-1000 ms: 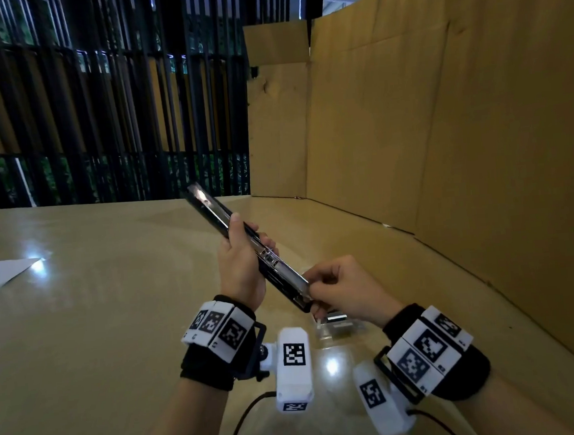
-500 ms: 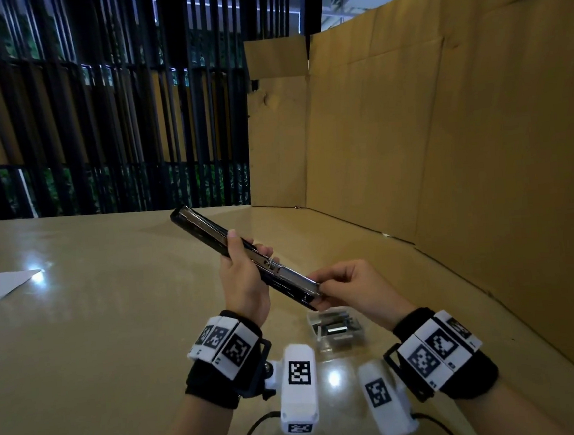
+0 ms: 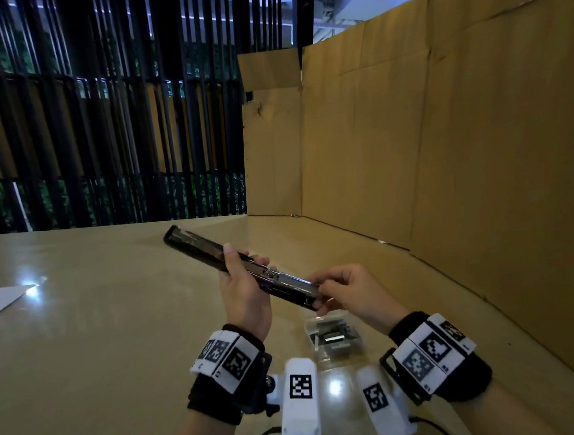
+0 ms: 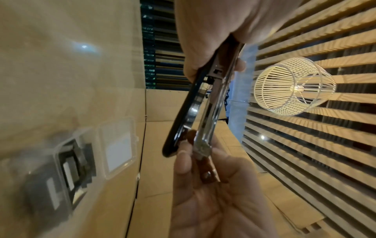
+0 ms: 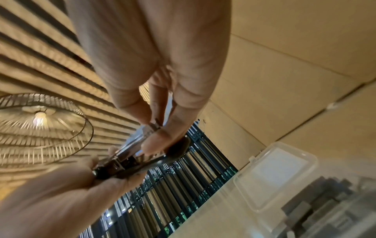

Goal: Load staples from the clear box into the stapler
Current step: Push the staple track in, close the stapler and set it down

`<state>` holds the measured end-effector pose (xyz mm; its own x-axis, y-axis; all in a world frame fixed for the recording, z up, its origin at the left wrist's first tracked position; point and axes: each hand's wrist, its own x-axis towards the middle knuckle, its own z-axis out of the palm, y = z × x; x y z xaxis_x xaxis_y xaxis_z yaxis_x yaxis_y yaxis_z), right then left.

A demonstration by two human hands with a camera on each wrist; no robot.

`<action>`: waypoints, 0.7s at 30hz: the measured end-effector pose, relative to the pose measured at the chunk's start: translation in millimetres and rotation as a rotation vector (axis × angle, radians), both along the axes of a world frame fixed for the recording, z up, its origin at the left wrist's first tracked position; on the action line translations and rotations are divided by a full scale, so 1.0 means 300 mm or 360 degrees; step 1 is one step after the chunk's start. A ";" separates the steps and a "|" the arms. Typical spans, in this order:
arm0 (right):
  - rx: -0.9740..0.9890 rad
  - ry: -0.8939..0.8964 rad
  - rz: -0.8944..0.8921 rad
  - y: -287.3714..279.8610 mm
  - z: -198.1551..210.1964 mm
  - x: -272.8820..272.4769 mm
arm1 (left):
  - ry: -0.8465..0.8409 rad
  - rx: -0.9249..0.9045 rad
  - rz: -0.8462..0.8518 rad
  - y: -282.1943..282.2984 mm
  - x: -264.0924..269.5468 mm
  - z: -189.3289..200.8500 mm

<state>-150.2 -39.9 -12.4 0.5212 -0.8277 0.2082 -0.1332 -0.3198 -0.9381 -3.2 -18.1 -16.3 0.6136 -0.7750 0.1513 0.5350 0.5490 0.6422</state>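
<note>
Stapler (image 3: 241, 267): black and chrome, opened out, tilted, frame centre.
Left hand (image 3: 245, 294): grips its middle.
Right hand (image 3: 349, 289): pinches its near end.

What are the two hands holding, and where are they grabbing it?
Both hold the stapler, opened out long above the table. The left hand grips its middle; the right hand pinches the near end, at the metal rail's tip.

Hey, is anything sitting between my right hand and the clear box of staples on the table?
Nothing visible. The clear plastic staple box lies open on the tan table, directly below the right hand, which pinches the end of the black-and-chrome stapler. That grip must let go first.
</note>
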 end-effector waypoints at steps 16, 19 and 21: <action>-0.0094 -0.0318 -0.0231 -0.058 -0.030 -0.004 | -0.0558 0.0252 -0.0377 0.009 0.024 -0.050; -0.0222 -0.0228 -0.0310 -0.074 -0.042 -0.017 | -0.0792 0.0389 -0.0285 0.003 0.032 -0.070; -0.0249 -0.0213 -0.0296 -0.078 -0.045 -0.017 | -0.0878 0.0422 -0.0250 -0.003 0.033 -0.081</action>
<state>-155.2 -63.3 -25.9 0.3222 -0.8590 0.3978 -0.0813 -0.4437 -0.8925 6.8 -19.0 -40.6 0.3761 -0.9040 0.2033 0.1478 0.2751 0.9500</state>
